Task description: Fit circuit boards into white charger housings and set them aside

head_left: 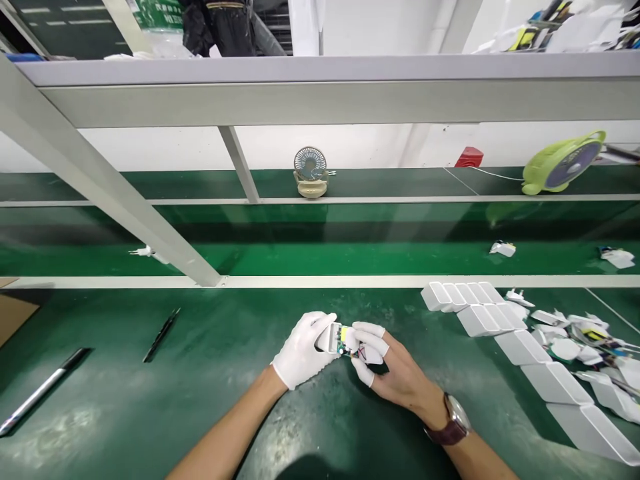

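My left hand (306, 350), in a white glove, is closed around a small white plastic housing (329, 338). A circuit board (346, 340) with a yellow part sits at the housing's open end; how far inside it goes, I cannot tell. White finger covers are on my right hand (385, 363), whose fingers pinch the board's right end and a white piece (369, 353) beside it. Both hands meet low over the green table, and the fingers partly hide the parts.
White rectangular housings (555, 381) stand in rows on the right, beside a pile of white plugs and boards (595, 340). A black pen (161, 335) and a silver-black bar (43, 393) lie left. Beyond the rail are a small fan (311, 172) and a green fan (565, 163). A shelf (320, 103) crosses above.
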The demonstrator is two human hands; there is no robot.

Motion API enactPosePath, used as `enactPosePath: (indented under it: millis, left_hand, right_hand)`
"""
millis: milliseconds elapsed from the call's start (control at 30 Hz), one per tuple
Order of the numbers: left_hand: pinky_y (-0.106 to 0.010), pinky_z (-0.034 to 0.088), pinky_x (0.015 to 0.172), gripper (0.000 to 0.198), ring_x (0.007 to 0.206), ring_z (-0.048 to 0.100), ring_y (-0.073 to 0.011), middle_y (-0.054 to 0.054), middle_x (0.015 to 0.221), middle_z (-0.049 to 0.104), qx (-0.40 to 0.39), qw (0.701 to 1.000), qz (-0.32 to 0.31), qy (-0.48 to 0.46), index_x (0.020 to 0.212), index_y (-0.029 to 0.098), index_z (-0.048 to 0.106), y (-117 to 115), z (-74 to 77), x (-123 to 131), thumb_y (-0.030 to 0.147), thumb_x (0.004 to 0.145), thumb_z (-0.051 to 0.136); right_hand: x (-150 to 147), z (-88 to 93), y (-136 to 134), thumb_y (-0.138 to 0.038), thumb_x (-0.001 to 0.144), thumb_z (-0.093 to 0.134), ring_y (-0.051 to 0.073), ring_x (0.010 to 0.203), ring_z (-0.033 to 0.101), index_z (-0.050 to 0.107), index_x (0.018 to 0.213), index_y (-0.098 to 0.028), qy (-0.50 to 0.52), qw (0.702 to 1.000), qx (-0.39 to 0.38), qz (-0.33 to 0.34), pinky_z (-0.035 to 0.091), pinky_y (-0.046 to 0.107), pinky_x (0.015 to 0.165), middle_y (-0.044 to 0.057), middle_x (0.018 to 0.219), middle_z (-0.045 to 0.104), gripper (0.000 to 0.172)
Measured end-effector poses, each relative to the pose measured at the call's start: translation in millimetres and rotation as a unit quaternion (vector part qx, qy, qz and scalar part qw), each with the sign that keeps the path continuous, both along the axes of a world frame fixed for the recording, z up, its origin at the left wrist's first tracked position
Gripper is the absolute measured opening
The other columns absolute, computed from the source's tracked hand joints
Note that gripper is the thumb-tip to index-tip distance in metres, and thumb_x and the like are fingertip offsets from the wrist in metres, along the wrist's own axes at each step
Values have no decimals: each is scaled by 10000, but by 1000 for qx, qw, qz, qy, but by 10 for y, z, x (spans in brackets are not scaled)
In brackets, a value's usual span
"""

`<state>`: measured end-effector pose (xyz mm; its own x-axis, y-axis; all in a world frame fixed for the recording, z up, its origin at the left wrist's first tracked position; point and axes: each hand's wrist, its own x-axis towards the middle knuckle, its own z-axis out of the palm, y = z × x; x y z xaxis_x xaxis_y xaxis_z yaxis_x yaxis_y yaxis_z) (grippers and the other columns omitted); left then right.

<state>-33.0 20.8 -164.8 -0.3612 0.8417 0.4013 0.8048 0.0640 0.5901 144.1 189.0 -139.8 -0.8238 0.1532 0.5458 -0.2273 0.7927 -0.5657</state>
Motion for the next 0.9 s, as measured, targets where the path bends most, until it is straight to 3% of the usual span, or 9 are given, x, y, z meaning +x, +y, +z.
enactPosePath:
  millis: [467,900]
  left_hand:
    - [-455,559,937,727,1112,598,-274,-124,1211,572,17,999,-17,28,1396,257,457,17,74,43,238,757,803]
    - [-462,555,926,714,1089,594,-280,-130,1178,596,17,999,-14,40,1365,225,484,17,21,46,237,732,813]
  right_hand:
    - [-9,-52,-39,-99,877,615,253,1135,630,387,1465,-216,-12,999,32,9,582,425,929,148,1329,588,642]
    - [-5,-82,-61,-98,881,616,264,1210,597,369,1486,-212,-14,999,45,10,569,450,978,149,1343,578,663]
